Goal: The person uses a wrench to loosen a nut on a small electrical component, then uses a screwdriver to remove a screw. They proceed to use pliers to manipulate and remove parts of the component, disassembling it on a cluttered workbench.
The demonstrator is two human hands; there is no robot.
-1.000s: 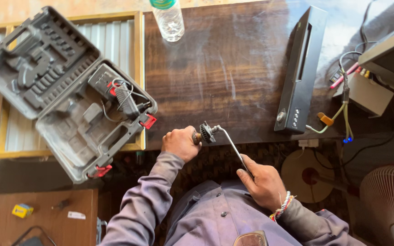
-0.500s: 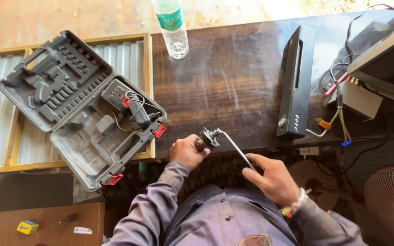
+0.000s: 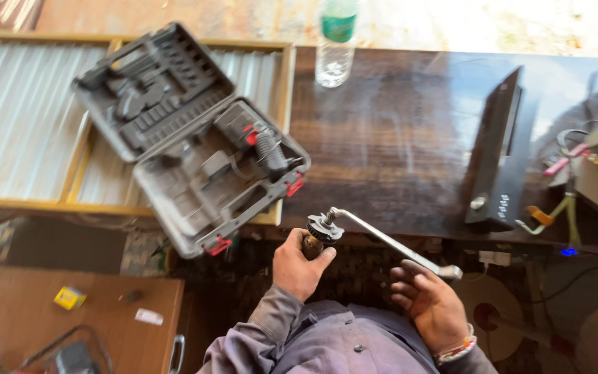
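Note:
My left hand [image 3: 299, 266] grips a small dark drill chuck [image 3: 320, 232] just in front of the table's near edge. A long metal L-shaped key [image 3: 389, 242] sticks into the chuck and runs down to the right. My right hand [image 3: 430, 305] holds the key's far end with the fingers curled under it. Both arms wear grey-purple sleeves, and the right wrist carries a beaded band.
An open grey tool case [image 3: 188, 138] with red latches lies to the left on a corrugated metal panel [image 3: 22, 118]. A clear water bottle [image 3: 335, 41] stands at the dark wooden table's [image 3: 396, 138] far edge. A black flat box [image 3: 496, 156] and loose wires [image 3: 562, 201] lie to the right.
The view has shifted, so the tool case and the bottle now sit further right in frame. My hands keep their hold on the chuck and the key, with the key lower and flatter.

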